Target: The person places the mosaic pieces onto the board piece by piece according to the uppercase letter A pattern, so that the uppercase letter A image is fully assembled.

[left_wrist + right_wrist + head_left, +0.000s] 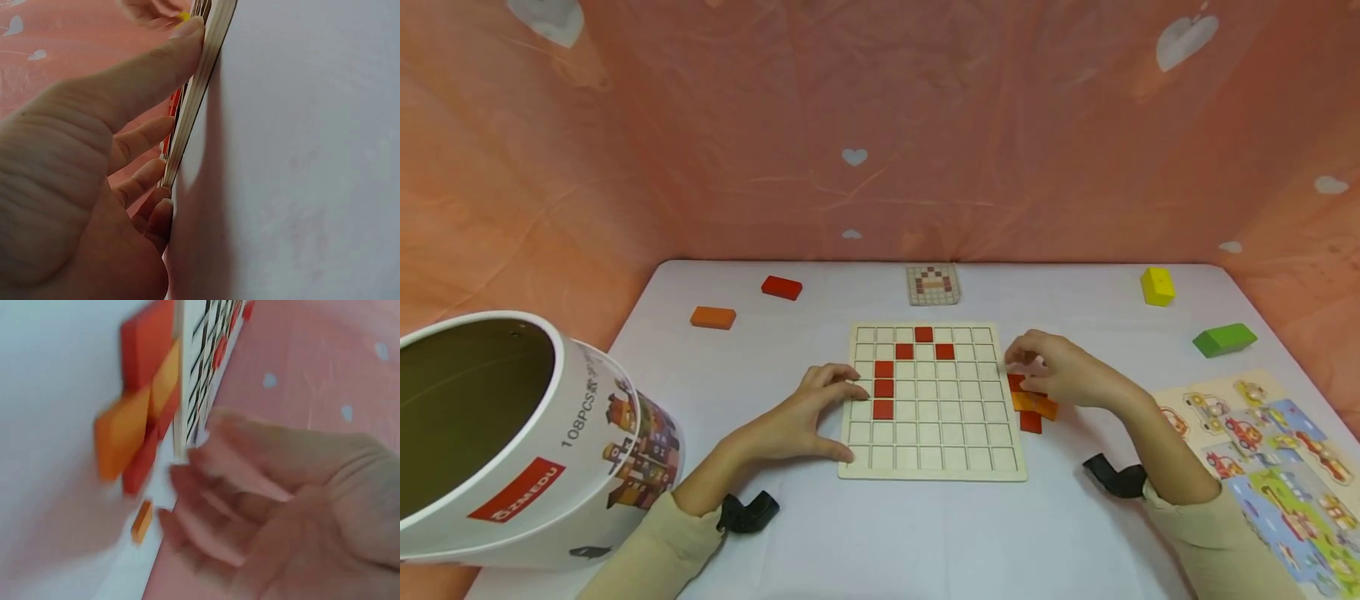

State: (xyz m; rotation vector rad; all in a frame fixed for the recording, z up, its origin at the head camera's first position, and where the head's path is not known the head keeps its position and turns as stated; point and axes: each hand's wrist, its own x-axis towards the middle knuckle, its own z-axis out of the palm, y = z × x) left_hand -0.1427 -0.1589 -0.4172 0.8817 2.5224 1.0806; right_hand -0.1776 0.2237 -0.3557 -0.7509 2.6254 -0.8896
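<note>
A pale wooden grid board [936,433] lies on the white table, with several red square tiles [883,389] in its cells. My left hand [797,421] rests at the board's left edge. Its thumb touches near the lower corner and its other fingers [147,140] are spread along the side. Beside the board's right edge, my right hand [1060,367] hovers over a small pile of red and orange tiles [1032,422]. Its fingers are loosely bent and blurred in the right wrist view, and I see nothing between them. The orange tile [122,434] lies on the red ones.
Behind the board lies a small pattern card [933,285]. Red [782,287] and orange blocks [713,317] are at back left, yellow [1157,287] and green blocks [1225,340] at back right. A large white bucket [542,400] stands left; a picture puzzle [1285,467] lies right.
</note>
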